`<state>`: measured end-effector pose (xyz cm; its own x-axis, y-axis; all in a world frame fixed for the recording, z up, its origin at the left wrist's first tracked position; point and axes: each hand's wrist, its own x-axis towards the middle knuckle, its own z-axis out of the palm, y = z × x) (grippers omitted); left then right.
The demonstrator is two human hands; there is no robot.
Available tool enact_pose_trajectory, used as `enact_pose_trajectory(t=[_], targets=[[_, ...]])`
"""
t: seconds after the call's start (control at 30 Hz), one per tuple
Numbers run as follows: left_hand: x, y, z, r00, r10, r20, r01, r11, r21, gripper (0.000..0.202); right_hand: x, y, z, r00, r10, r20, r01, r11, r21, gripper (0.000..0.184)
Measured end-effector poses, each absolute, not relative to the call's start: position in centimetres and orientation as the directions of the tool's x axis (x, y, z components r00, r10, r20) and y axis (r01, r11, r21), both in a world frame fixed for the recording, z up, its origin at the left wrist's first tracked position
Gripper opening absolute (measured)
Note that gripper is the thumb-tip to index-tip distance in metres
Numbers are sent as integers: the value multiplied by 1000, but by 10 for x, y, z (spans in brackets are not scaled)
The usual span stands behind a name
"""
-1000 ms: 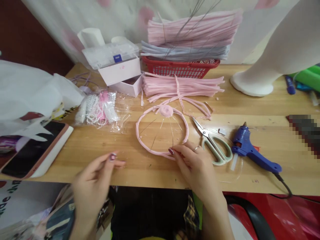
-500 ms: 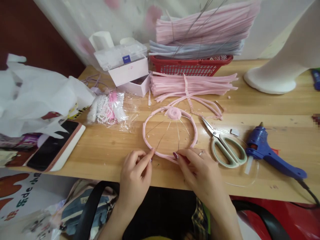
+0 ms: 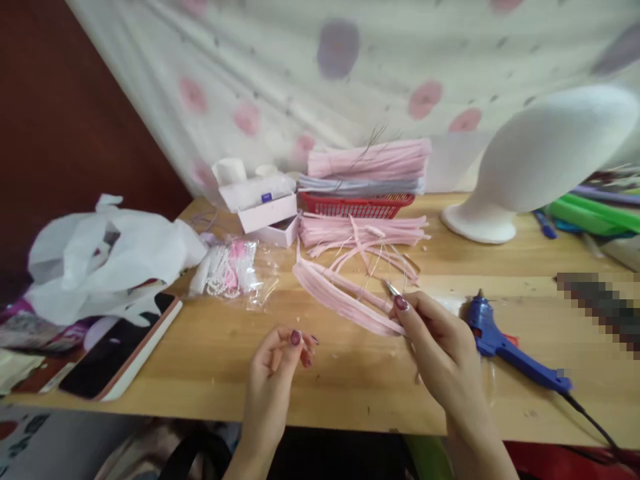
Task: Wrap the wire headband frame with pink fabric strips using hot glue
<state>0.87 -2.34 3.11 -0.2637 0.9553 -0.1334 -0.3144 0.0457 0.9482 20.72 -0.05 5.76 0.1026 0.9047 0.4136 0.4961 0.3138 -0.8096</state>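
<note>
My right hand (image 3: 437, 347) pinches the right side of a pink pipe-cleaner ring (image 3: 345, 305) between thumb and fingers. The ring is tilted up off the table, and thin wires rise from it to a small pink coil (image 3: 375, 232). Metal scissor blades (image 3: 391, 288) show just past my right thumb; my hand hides the rest of the scissors. My left hand (image 3: 275, 373) is apart from the ring, to its lower left. Its thumb and fingertips are drawn together, and anything between them is too small to make out.
A blue hot glue gun (image 3: 515, 353) lies to the right, its cord running off the front edge. Pink pipe cleaners (image 3: 360, 231) lie before a red basket (image 3: 350, 205). A white foam head (image 3: 540, 160) stands back right; bagged beads (image 3: 230, 267) and a phone (image 3: 120, 347) are left.
My right hand has lifted and tilted the ring, which lay nearly flat. My left hand has let go of it and drawn away. The camera view has tipped upward.
</note>
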Motion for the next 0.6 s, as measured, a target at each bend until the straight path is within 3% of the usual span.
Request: enact_pose_trajectory(t=[0.13,0.23,0.3,0.37,0.4,0.43,0.47,0.53,0.6], targets=[[35,-16,49,-96,990,-100,-412,52,910,35,211,1,59,102,921,375,447,295,-845,36],[51,-17,49,-72,997,-13,-405,-17,914,35,211,1,59,85,936,340,415,277,-867,38],[51,-18,43,-212,973,95,-298,-157,941,30,212,0,60,87,942,323,406,263,-875,39],[39,-17,39,-415,826,382,33,-406,913,26,213,0,60,88,946,312,404,252,-879,40],[31,-16,39,-443,655,612,301,-535,790,29,214,0,60,86,947,309,407,250,-878,40],[22,-15,40,-329,531,781,522,-587,619,31,215,1,59,82,947,310,412,251,-876,40],[14,-13,43,-176,488,855,638,-605,477,31,216,2,58,77,945,317,416,259,-872,40],[3,-11,50,73,488,870,737,-614,283,33,217,4,56,67,937,342,425,283,-860,38],[0,-9,59,178,457,871,778,-608,160,31,216,5,55,63,925,374,426,314,-849,37]])
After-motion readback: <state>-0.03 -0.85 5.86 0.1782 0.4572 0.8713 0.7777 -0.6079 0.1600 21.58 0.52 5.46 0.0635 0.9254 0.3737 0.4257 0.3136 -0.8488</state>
